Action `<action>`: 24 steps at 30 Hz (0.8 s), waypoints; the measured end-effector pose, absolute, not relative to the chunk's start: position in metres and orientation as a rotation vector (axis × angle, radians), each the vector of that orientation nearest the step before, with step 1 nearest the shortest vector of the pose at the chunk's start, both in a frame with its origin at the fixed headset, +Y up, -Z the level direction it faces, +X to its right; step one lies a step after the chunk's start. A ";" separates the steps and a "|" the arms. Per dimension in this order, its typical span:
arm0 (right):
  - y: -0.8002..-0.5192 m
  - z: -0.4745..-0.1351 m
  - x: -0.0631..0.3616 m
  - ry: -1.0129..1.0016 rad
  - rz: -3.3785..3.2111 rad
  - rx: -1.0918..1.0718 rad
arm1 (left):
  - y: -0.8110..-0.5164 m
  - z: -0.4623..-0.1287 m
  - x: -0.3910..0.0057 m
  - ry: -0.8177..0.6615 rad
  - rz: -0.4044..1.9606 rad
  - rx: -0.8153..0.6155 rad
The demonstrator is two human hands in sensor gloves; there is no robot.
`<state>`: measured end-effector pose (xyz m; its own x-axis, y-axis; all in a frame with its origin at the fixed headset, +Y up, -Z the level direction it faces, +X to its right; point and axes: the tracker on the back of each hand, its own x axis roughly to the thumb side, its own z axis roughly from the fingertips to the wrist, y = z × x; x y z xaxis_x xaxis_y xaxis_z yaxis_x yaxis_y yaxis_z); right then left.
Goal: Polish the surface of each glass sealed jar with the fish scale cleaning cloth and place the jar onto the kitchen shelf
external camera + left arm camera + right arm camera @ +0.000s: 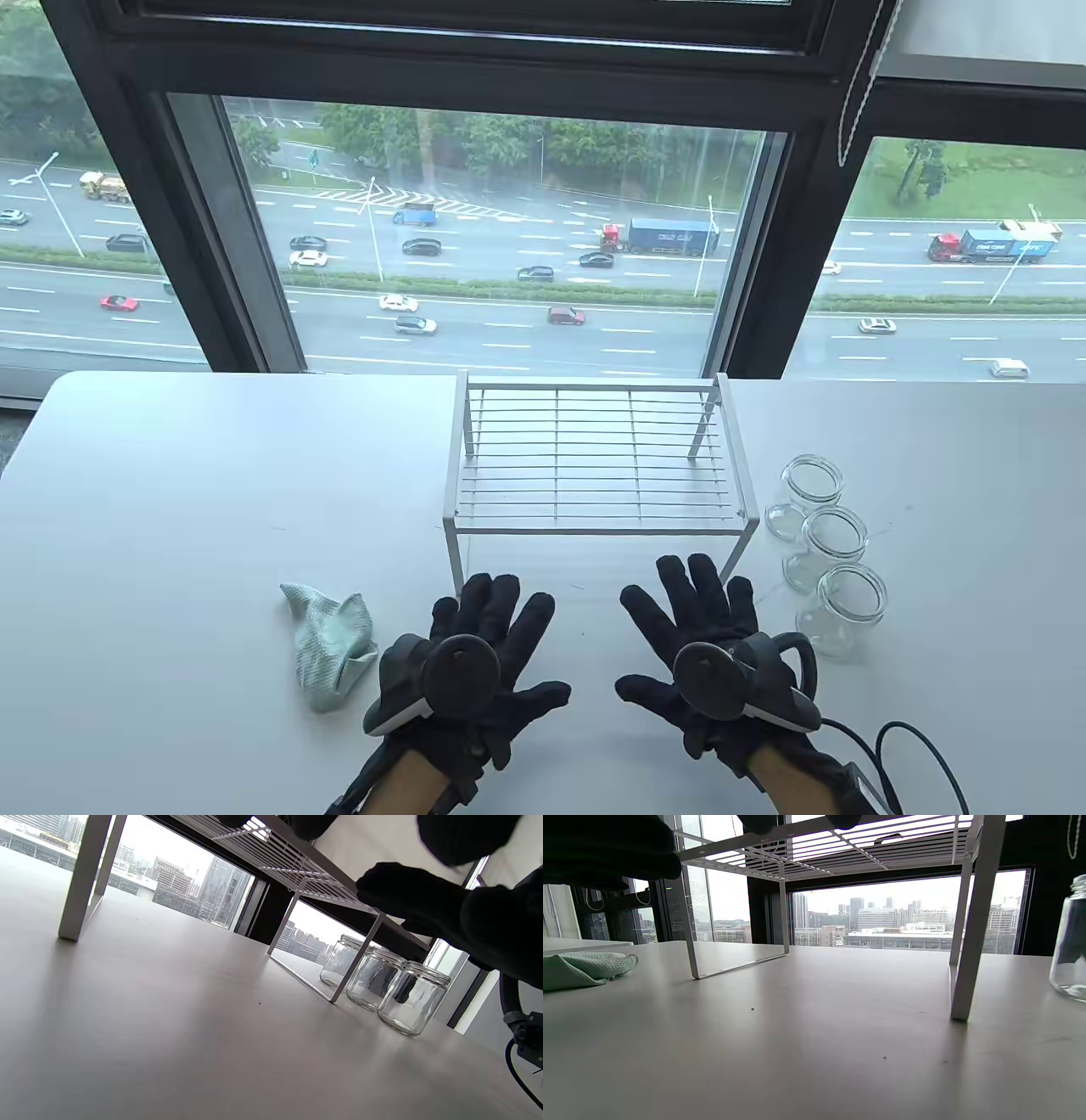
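Note:
Three clear glass jars stand in a row at the right of the table: the far jar [811, 492], the middle jar [831, 543] and the near jar [848, 607]; they also show in the left wrist view [413, 1001]. A crumpled light green cloth [329, 645] lies left of my hands, and its edge shows in the right wrist view [585, 967]. The white wire shelf [598, 454] stands at mid table with nothing on it. My left hand [488, 628] and right hand [691, 620] hover side by side in front of the shelf, fingers spread, holding nothing.
The white table [170, 526] runs back to a large window [509, 238]. A black cable [908, 747] trails from my right wrist near the front right edge. The shelf's legs [971, 942] stand just ahead of my hands.

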<state>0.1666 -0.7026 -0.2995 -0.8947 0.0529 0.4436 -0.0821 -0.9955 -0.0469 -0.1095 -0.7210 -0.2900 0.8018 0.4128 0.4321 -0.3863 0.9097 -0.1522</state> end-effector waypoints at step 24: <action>-0.701 -0.297 0.166 -0.084 3.009 0.684 | -0.720 -0.289 -0.110 -0.472 0.436 -0.052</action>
<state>0.1656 -0.7013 -0.2970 -0.9003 0.0416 0.4333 -0.0657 -0.9970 -0.0407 -0.1100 -0.7202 -0.2895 0.8007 0.4186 0.4285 -0.3948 0.9068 -0.1482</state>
